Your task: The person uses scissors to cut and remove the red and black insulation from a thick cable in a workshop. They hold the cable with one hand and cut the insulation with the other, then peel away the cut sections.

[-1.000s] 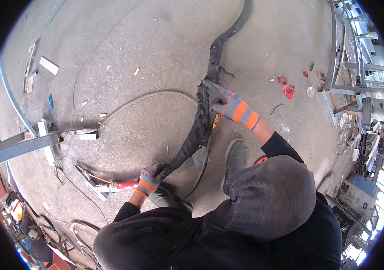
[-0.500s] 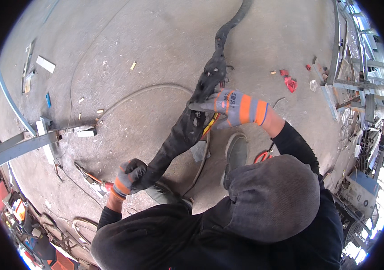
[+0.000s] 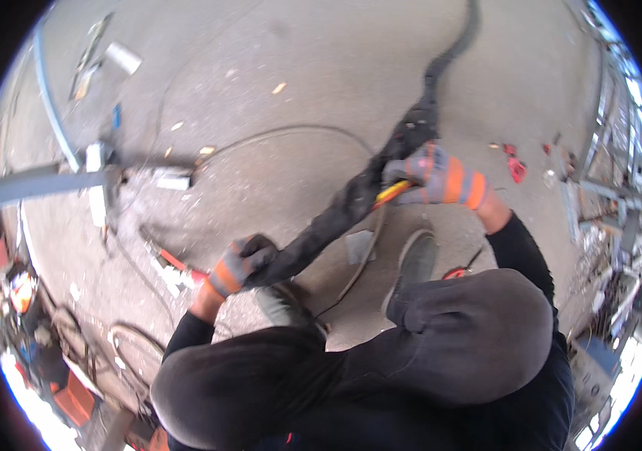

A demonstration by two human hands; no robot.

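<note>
A long black cloth-like sleeve (image 3: 339, 216), worn and lumpy, runs diagonally across the floor from between my hands to the far right. My left hand (image 3: 242, 263), in a grey and orange glove, is closed in a fist around its near end. Farther up, my right hand (image 3: 441, 177), gloved alike, grips the sleeve's right edge with bent fingers. Yellow and red strands (image 3: 391, 194) show beside the sleeve under my right fingers; whether they are cables or hoses I cannot tell. What lies inside the sleeve is hidden.
A thin cable (image 3: 291, 128) curves over the concrete floor behind the sleeve. A grey steel beam (image 3: 42, 185) stands at left. Red-handled tools (image 3: 455, 273) lie by my right shoe (image 3: 415, 263). Red scraps (image 3: 515, 165) and metal framing (image 3: 622, 188) are at right.
The sleeve and both hands sit farther right in the picture, along with the floor, as the view shifts. My right fingers have curled in more, and the yellow strand now juts outward from the sleeve.
</note>
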